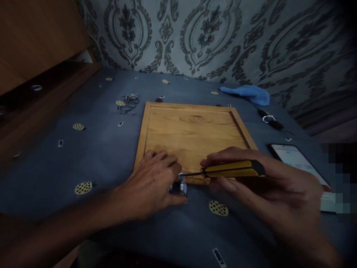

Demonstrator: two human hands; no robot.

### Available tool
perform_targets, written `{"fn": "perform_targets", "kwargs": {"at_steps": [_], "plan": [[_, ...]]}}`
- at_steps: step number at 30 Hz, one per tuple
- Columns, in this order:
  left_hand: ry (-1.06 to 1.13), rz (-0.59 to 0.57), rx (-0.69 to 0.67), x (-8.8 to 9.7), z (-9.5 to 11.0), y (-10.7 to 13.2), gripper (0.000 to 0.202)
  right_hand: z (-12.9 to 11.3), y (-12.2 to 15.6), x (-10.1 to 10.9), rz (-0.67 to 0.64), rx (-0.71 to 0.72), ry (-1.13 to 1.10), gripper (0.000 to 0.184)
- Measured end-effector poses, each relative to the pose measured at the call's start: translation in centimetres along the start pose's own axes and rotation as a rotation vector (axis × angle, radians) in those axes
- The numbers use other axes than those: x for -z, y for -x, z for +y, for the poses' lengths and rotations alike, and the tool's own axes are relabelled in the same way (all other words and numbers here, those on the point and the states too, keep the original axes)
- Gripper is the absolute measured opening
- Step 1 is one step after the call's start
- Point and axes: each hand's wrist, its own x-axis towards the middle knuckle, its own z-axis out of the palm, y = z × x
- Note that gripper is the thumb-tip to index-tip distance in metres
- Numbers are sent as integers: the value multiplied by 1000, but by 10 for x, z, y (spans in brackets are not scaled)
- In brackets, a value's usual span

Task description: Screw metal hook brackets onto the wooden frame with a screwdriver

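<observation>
A framed wooden panel (192, 128), like a small cabinet door, lies flat on the patterned blue cloth (111, 156). At its near edge sits a shiny metal hinge (182, 184). My left hand (156, 182) is closed around the hinge from the left, with the thumb below it and the fingers over the panel's edge. In my right hand (267, 186) is a yellow and black screwdriver (234, 170), held nearly level. Its thin shaft points left, and the tip meets the top of the hinge.
Several small metal parts (129, 102) lie beyond the panel's left corner. To the right are a blue rag (251, 93), a dark tool with a bright ring (270, 119) and a phone (301, 163) with a lit screen. Wooden furniture (41, 41) stands at left, a patterned wall (167, 33) behind.
</observation>
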Motion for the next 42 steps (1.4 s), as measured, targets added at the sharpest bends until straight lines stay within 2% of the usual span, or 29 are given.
{"fn": "perform_targets", "kwargs": {"at_steps": [7,13,16,18,20,26,30,38,42], "plan": [[8,6,2,-2,0,1,42,-2,-2,0,3,21,41,16],[32,-7,16,0,1,-1,41,-5,-3,-6,53,53,41,17],[34,1,12,0,1,-1,40,-2,1,-7,174,94,39,15],[30,7,9,-1,1,-1,40,-1,3,-7,277,76,42,11],[28,10,6,-2,0,-1,41,0,3,-7,315,52,54,9],[22,39,-9,-4,-1,1,41,-2,-3,-6,194,99,104,15],[23,11,1,-2,0,0,41,-3,-2,-8,165,31,111,13],[23,16,-9,-3,-1,1,41,-1,-4,-9,118,57,94,14],[18,23,-14,-3,-1,1,41,1,-5,0,4,55,96,14]]}}
